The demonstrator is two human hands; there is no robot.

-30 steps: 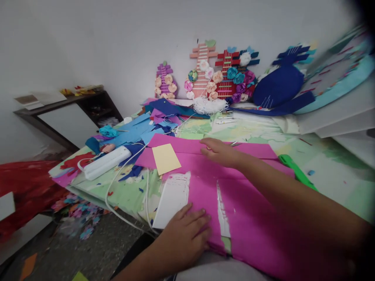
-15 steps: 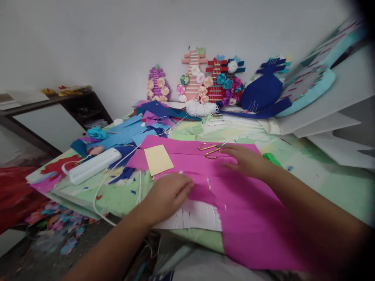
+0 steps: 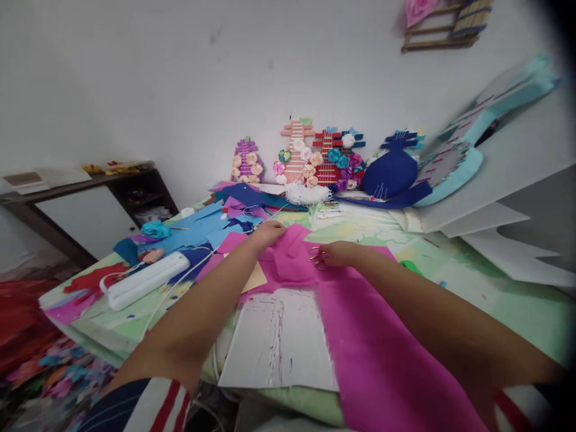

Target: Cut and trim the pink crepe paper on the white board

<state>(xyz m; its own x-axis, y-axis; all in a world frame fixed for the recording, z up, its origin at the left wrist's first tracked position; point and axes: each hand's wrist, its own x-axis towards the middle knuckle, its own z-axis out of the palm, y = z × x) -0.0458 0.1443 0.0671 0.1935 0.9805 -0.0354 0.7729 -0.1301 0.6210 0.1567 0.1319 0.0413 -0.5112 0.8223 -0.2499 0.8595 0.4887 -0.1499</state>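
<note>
My left hand is closed on the edge of a piece of pink felt, which is bunched and partly raised off the table. Just to its right, my right hand has its fingers closed over the blade end of a pair of scissors. Their gold handle loops stick out to the left, and the blades are hidden. A long pink felt sheet runs from under the hands toward me. Beside it lies a white board with streaks on it. A pale yellow card is partly covered by my left arm.
A white power strip with its cord lies at the left. Blue felt scraps spread behind it. Decorated instrument-shaped crafts lean on the wall, with white string before them. Large grey-white sheets stand at the right.
My left hand has moved forward and taken hold of the pink felt, lifting it and uncovering more of the white board. My right hand has closed over the scissors. The view has tilted up.
</note>
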